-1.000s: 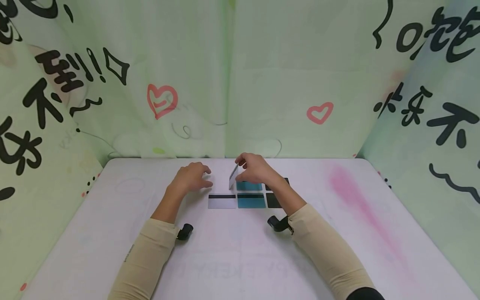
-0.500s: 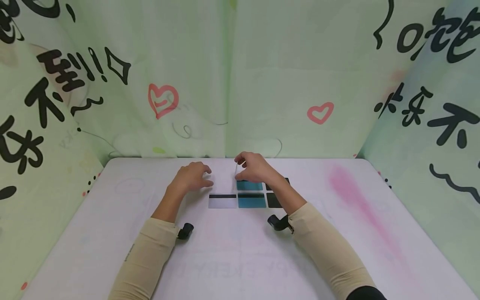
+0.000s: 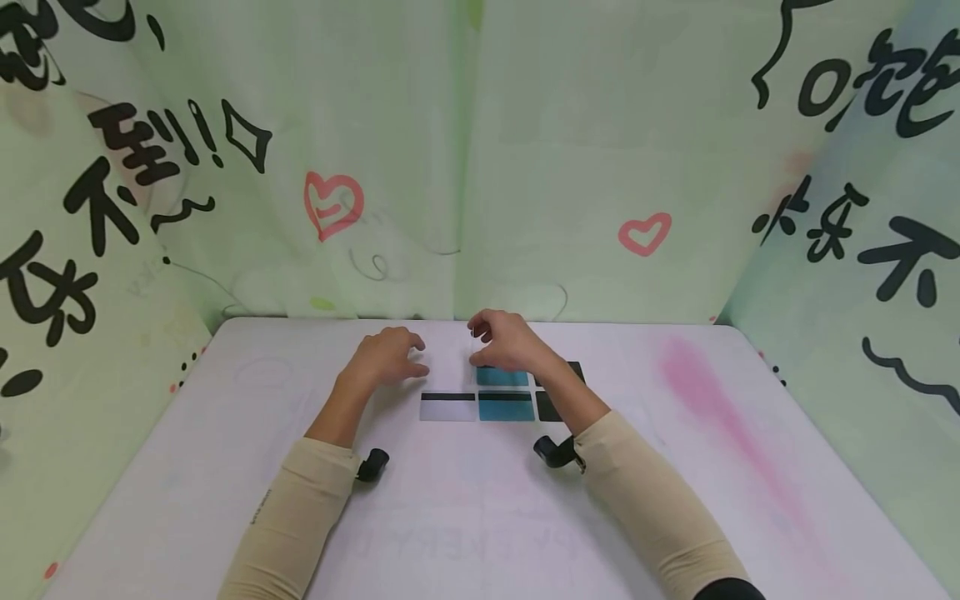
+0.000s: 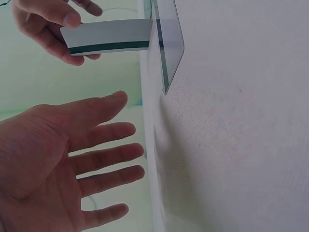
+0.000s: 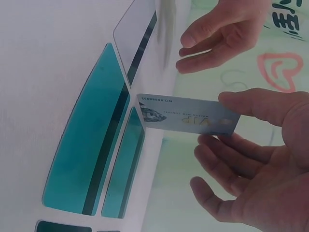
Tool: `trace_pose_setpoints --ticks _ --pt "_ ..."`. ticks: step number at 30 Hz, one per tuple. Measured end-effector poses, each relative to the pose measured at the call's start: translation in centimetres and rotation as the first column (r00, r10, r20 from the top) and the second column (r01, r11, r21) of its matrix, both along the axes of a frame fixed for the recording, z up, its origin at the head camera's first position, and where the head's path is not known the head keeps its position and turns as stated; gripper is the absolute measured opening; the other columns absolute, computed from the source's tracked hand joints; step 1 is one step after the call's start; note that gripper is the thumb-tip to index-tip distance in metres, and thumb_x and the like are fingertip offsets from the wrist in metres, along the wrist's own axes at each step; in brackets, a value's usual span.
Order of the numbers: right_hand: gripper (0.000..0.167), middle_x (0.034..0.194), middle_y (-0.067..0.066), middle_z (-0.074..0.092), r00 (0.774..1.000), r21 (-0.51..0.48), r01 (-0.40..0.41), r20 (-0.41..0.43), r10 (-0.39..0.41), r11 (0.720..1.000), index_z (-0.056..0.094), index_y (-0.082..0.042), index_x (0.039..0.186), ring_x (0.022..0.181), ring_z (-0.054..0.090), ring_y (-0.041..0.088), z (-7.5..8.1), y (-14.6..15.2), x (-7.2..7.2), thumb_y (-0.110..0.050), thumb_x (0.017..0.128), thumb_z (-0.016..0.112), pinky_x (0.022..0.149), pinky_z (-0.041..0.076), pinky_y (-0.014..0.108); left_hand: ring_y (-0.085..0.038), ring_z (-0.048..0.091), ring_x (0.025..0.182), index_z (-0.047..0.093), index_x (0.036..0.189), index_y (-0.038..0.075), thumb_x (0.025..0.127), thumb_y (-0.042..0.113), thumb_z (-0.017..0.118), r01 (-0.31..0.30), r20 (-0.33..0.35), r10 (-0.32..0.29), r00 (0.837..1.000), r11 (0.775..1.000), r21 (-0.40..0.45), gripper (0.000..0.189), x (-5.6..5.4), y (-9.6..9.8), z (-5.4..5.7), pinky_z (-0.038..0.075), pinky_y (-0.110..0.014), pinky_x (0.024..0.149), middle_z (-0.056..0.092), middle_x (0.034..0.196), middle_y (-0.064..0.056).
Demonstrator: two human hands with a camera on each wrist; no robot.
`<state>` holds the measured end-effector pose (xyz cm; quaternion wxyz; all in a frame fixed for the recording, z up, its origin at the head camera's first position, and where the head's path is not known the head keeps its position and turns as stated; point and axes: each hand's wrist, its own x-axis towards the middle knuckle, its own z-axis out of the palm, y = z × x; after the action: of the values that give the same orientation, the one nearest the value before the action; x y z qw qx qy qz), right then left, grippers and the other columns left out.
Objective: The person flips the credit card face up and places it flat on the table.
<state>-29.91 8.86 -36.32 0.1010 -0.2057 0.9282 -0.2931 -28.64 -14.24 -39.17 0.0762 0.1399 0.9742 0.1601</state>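
Note:
My right hand (image 3: 510, 340) pinches a silver-grey VIP card (image 5: 186, 113) between thumb and fingers. The card stands upright on edge, its lower end close to the table behind the front row, and shows almost edge-on in the head view. Its striped back faces the left wrist camera. To the left, my left hand (image 3: 382, 357) hovers with spread, straight fingers, holding nothing. In front lies a whitish card (image 3: 447, 408) with a black stripe. Beside it are a teal card (image 3: 507, 408) and, behind that, another teal card (image 3: 502, 379).
A dark card (image 3: 547, 407) lies at the right of the front row, and another dark card (image 3: 577, 369) behind it; my right forearm partly covers both. The white table (image 3: 420, 525) ends at a green curtain (image 3: 540, 183) with black writing and red hearts.
The VIP card in my right hand has turned from a slant to nearly edge-on in the head view. Both hands have barely moved; the head view has shifted slightly.

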Motion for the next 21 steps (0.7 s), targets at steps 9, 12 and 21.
trace_pose_setpoints --ticks 9,12,21 --pt "0.057 0.133 0.021 0.065 1.000 -0.036 0.001 0.026 0.000 0.999 0.057 0.003 0.139 0.123 0.062 0.034 -0.6 -0.4 -0.1 -0.012 0.088 0.079 0.106 0.052 0.046 -0.035 0.060 0.129 0.069 0.133 0.007 0.093 0.031 0.076 -0.003 0.007 0.003 1.000 1.000 -0.002 0.047 0.1 0.0 0.1 0.047 -0.058 0.106 0.068 0.136 -0.014" --pt "0.058 0.134 0.020 0.065 0.999 -0.045 0.006 0.045 -0.004 0.999 0.056 0.003 0.140 0.125 0.061 0.034 -0.6 -0.5 0.1 -0.011 0.088 0.079 0.107 0.051 0.046 -0.036 0.060 0.129 0.069 0.133 0.007 0.092 0.030 0.077 -0.002 0.009 0.002 1.000 1.000 -0.002 0.048 0.1 0.1 0.2 0.047 -0.058 0.106 0.067 0.137 -0.015" --pt "0.058 0.132 0.018 0.066 0.999 -0.051 0.012 0.036 -0.010 0.999 0.057 0.002 0.139 0.127 0.062 0.036 -1.1 -0.8 0.0 -0.011 0.087 0.080 0.107 0.051 0.045 -0.036 0.060 0.129 0.069 0.134 0.007 0.091 0.027 0.079 -0.010 0.018 0.010 1.000 1.000 0.011 0.049 0.1 0.0 0.1 0.047 -0.057 0.106 0.067 0.138 -0.015"
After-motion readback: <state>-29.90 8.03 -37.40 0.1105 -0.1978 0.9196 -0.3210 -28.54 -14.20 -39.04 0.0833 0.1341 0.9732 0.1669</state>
